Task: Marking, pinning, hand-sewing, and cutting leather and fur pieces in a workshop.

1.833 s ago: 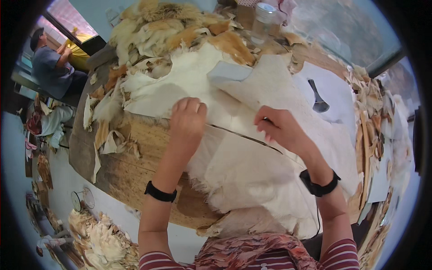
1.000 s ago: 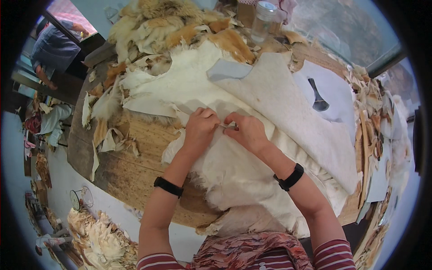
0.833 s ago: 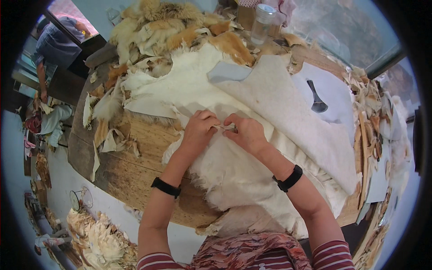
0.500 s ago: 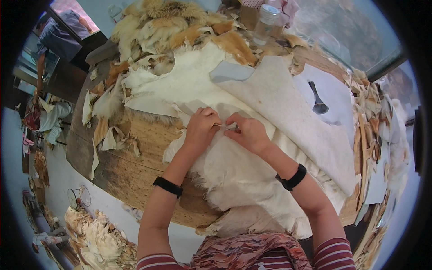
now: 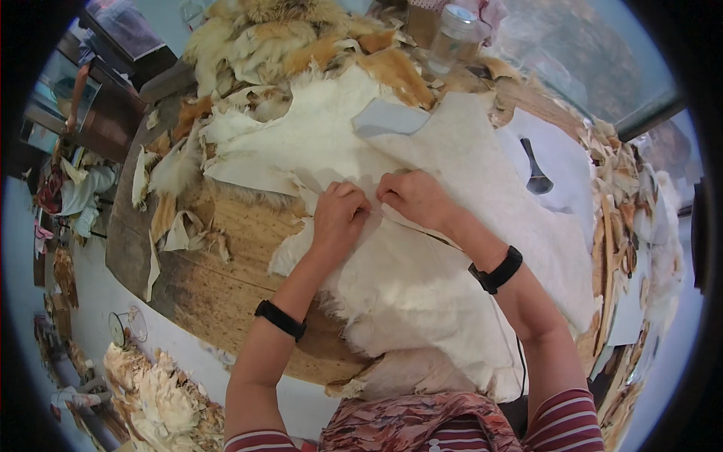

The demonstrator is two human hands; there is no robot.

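A pale hide (image 5: pixel 422 301) with a furry left edge lies over the front of the wooden table. Close together at its upper part, my two hands work by a seam-like edge. My left hand (image 5: pixel 341 218) is closed, thumb and fingers pinching the hide's edge. Just right of it, my right hand (image 5: pixel 418 197) is closed with the fingertips bent down; what they grip is hidden. Beyond both hands spreads a whiter skin (image 5: pixel 324 113). Another flat, cream skin (image 5: pixel 489 173) reaches to the right, with a grey piece (image 5: pixel 392 118) at its far corner.
A dark tool with a flared end (image 5: pixel 536 169) rests on a white sheet (image 5: pixel 572 173) at the right. Brown and cream fur pelts (image 5: pixel 279 38) pile at the back, near a clear jar (image 5: pixel 452 36). Scraps line the right side; a scrap heap (image 5: pixel 158 392) lies lower left.
My right hand has moved slightly up and right, its fingers now bent down and closed. An edge line shows under my right wrist. The left hand stays nearly in place.
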